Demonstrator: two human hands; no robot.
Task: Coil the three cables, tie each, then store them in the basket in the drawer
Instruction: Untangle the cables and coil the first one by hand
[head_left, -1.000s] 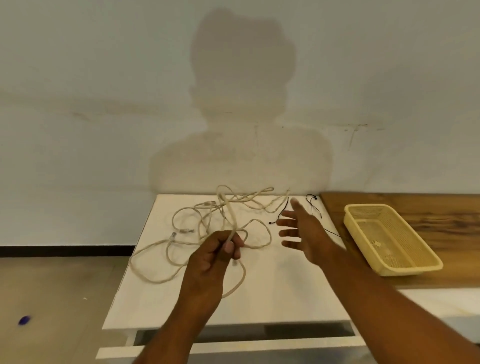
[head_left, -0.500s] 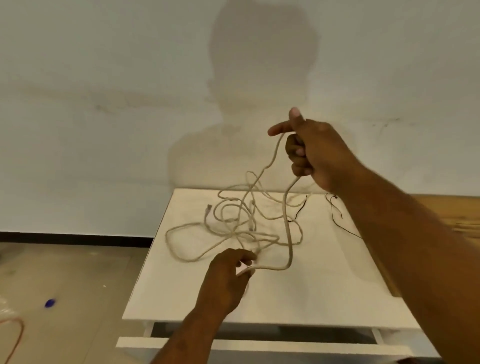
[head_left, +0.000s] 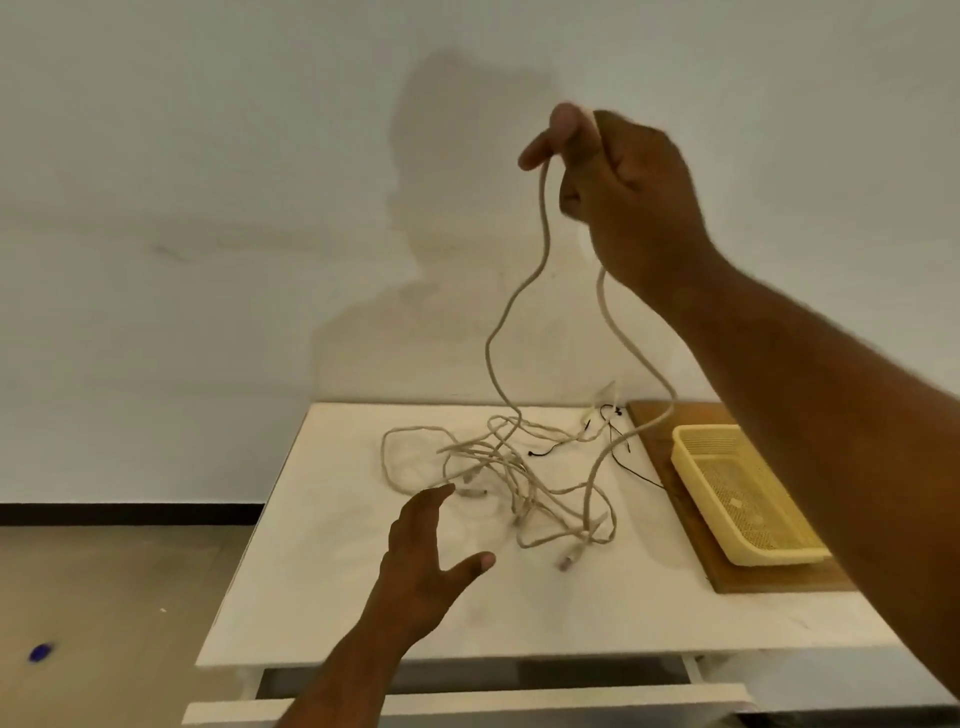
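My right hand (head_left: 621, 187) is raised high in front of the wall, shut on a loop of beige cable (head_left: 540, 260) whose two strands hang down to the table. The rest of the beige cables (head_left: 498, 467) lie in a loose tangle on the white table (head_left: 322, 571). My left hand (head_left: 423, 561) hovers open over the table just left of the tangle, holding nothing. A yellow mesh basket (head_left: 748, 493) sits on a wooden board (head_left: 670, 467) at the right. The drawer (head_left: 467, 696) under the table front is pulled slightly open.
Thin black ties (head_left: 618, 441) lie between the tangle and the wooden board. A white wall stands right behind the table. On the tan floor at the left lies a small blue object (head_left: 40, 652).
My right hand has lifted the cable loop higher. My left hand has let go of the cable and opened. The view shifted left, bringing the basket back in sight.
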